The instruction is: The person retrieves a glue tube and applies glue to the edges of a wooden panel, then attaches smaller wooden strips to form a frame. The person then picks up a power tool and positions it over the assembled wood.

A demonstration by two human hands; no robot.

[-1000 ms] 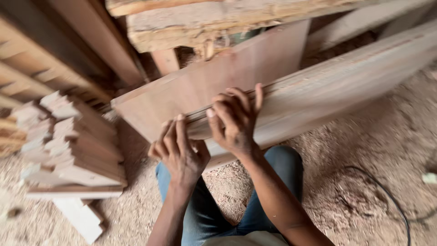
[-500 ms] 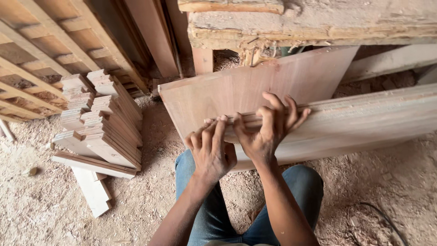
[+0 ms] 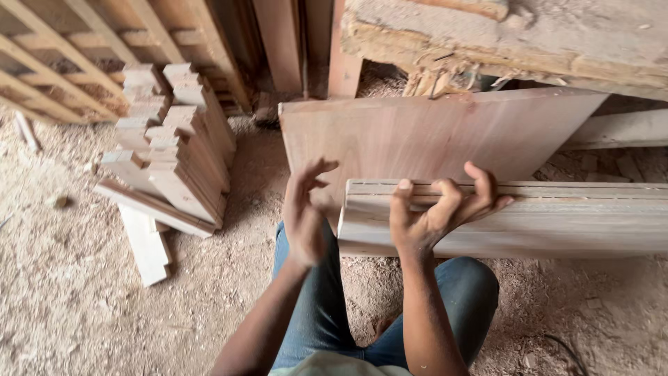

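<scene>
- Both hands have come off the top edge of the pale plank (image 3: 529, 219); half a second ago they sat side by side on it, fingers hooked over.
- Now my left hand (image 3: 306, 212) hangs free at the plank's left end, fingers spread and curled, holding nothing, just clear of the wood.
- My right hand (image 3: 435, 209) is still against the plank's near face with fingertips over its upper edge, but loosely, fingers fanned rather than clamped.
- I judge the grip is being released or shifted, so the plank rests mostly on its own weight.
- That plank stands on its long edge across my knees, running off to the right, and leans toward the reddish board (image 3: 417, 132) propped just beyond it.
- To the left, on the sawdust floor (image 3: 69, 292), a stack of short cut wood pieces (image 3: 174, 160) sits well apart from both hands.
- Far left, a slatted wooden frame (image 3: 62, 63) leans; I cannot tell what it rests on.
</scene>
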